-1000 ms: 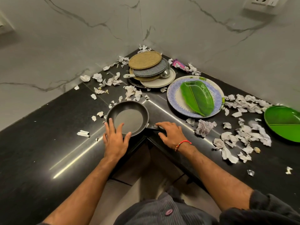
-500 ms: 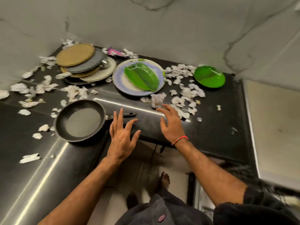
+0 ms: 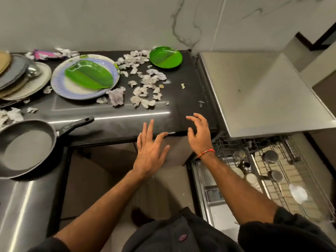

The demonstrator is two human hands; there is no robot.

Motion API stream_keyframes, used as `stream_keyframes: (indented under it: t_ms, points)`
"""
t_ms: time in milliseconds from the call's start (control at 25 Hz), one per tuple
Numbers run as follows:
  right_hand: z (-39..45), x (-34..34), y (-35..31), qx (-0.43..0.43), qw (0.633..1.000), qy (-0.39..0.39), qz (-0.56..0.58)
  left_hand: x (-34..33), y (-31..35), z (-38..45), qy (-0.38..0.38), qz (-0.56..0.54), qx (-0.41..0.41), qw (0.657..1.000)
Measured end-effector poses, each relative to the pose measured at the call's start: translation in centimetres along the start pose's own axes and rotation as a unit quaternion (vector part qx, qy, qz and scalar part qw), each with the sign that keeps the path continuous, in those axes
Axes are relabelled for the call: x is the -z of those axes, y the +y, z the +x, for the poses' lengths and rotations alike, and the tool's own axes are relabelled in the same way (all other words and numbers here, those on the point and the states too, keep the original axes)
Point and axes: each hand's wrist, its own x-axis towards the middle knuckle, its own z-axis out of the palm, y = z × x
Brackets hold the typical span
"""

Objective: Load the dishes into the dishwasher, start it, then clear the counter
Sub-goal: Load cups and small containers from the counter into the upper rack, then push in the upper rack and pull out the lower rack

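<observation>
A dark frying pan (image 3: 27, 148) lies on the black counter (image 3: 183, 99) at the left, handle pointing right. Behind it a stack of plates (image 3: 16, 79) leans at the far left. A leaf-shaped green dish (image 3: 89, 74) rests on a white and lilac plate (image 3: 60, 82). A round green plate (image 3: 166, 57) sits at the back. My left hand (image 3: 151, 150) hovers with fingers spread over the counter's front edge, holding nothing. My right hand (image 3: 199, 135), with a red thread at the wrist, hangs loosely curled and empty beside it. The dishwasher rack (image 3: 283, 171) is pulled out at the lower right.
Several torn paper scraps (image 3: 143, 88) litter the counter between the plates. A pink wrapper (image 3: 45, 54) lies by the back wall. The steel dishwasher top (image 3: 258, 91) adjoins the counter on the right. Cups and lids sit in the rack; the open dishwasher door (image 3: 212, 195) is below.
My hands have left the pan, and both have moved right along the counter's front edge. The view has swung right, bringing the open dishwasher and its rack into sight.
</observation>
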Motion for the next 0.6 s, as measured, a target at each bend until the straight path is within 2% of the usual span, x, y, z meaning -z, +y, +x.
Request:
stream_keyframes:
  t_ms: [160,360,480,600]
  points:
    - [-3.6,7.1,6.3,-0.038,0.999,0.033,-0.007,-5.0,5.7,-1.2,-0.034,-0.005,-0.030,0.999]
    - [-10.2,18.6,17.6,-0.095,0.993,0.071,-0.020,-13.9,15.7,-3.4,-0.058,0.001,-0.049,0.997]
    - [-14.3,25.1,24.5,-0.151,0.985,0.080,-0.025,-19.1,22.2,-5.6,-0.081,-0.019,-0.026,0.996]
    - [-18.2,29.9,30.6,-0.235,0.967,0.099,-0.007,-23.5,27.3,-8.1,-0.141,-0.031,0.002,0.989]
